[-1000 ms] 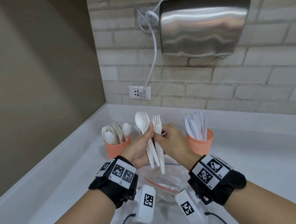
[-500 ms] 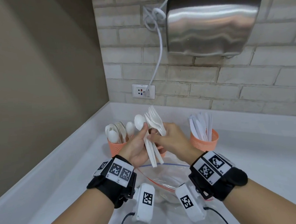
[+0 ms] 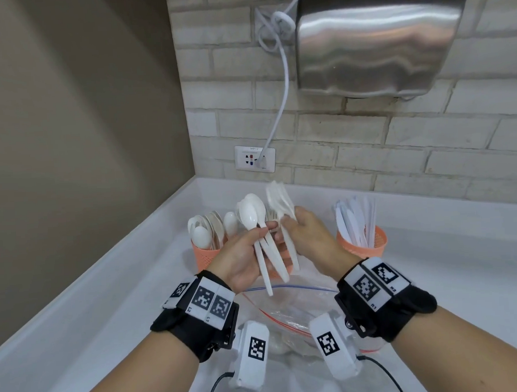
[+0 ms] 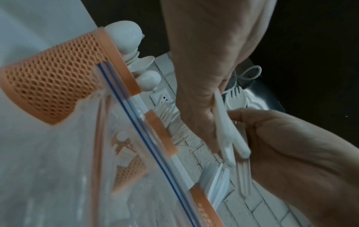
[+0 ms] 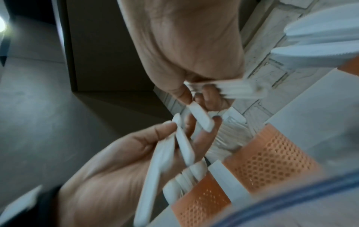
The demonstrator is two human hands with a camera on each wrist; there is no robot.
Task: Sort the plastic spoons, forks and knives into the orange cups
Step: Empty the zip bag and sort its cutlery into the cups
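Now left hand (image 3: 242,256) pinches spoons (image 3: 253,214), right hand (image 3: 309,238) grips forks (image 3: 278,200)

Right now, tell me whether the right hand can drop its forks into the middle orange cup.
Probably yes. The right hand grips the forks almost above the middle cup. Only the left hand, holding spoons in front of that cup, crowds the approach.

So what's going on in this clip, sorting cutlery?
Yes. The left hand holds white plastic spoons, the right hand a bunch of forks. Behind stand a spoon cup and a knife cup; a third orange cup is mostly hidden. A clear zip bag lies below.
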